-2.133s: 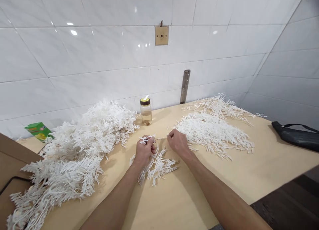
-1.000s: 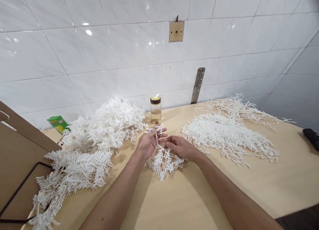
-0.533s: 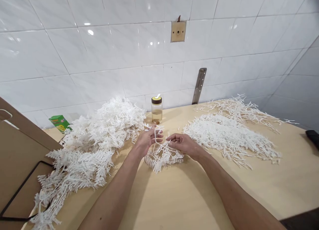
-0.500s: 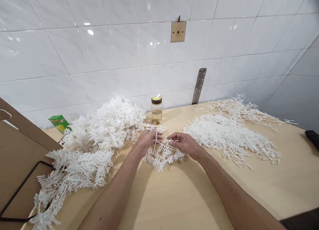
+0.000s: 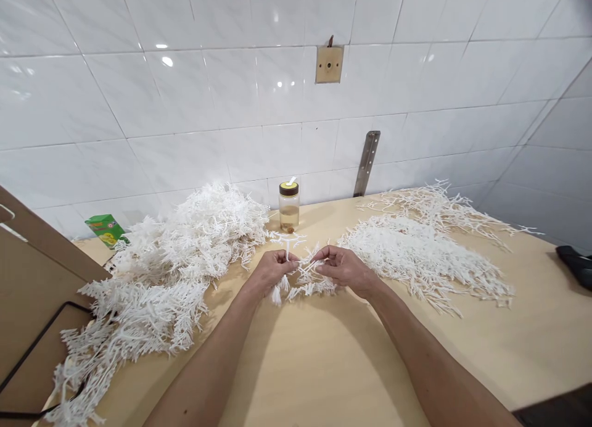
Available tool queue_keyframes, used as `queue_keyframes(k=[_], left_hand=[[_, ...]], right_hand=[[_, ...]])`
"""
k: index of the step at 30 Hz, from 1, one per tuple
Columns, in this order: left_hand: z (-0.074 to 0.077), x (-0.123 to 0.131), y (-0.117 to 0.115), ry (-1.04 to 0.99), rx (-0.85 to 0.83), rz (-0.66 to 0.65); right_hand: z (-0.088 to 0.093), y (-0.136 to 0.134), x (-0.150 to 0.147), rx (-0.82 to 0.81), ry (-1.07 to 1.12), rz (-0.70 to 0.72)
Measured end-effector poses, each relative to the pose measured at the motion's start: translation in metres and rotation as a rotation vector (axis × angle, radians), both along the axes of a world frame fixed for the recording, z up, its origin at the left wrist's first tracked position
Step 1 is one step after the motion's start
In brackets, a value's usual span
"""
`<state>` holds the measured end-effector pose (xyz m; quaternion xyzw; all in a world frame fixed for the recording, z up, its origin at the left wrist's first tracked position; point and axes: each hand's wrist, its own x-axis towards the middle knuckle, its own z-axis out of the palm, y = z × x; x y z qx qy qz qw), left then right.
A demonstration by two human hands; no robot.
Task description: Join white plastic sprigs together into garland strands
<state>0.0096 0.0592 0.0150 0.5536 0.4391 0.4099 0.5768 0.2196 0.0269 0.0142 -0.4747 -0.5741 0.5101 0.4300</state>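
Observation:
A white branched plastic sprig (image 5: pixel 303 277) is held just above the wooden table (image 5: pixel 324 365) between both hands. My left hand (image 5: pixel 269 271) is closed in a pinch on its stem end, whose top sticks up past the fingers. My right hand (image 5: pixel 345 269) is closed on the branches right beside it. A big heap of the same white sprigs (image 5: pixel 171 260) lies to the left of my hands. A flatter spread of sprigs (image 5: pixel 425 257) lies to the right.
A small glass jar with a dark lid (image 5: pixel 289 206) stands at the wall behind my hands. A green carton (image 5: pixel 105 228) lies far left. A brown cardboard box (image 5: pixel 28 303) fills the left edge. A black bag (image 5: pixel 576 263) sits at the right edge.
My hands have closed together on the sprig and lifted it off the table; its branches now bunch between my fingers instead of fanning out flat.

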Motion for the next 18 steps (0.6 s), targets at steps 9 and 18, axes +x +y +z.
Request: queue_keyframes(k=[9, 18], left_hand=[[0.013, 0.0, -0.006, 0.007, 0.005, -0.119], [0.007, 0.001, -0.006, 0.02, -0.002, -0.083]], right_hand=[[0.009, 0.001, 0.013, -0.204, 0.033, -0.003], [-0.001, 0.004, 0.009, -0.171, -0.005, -0.02]])
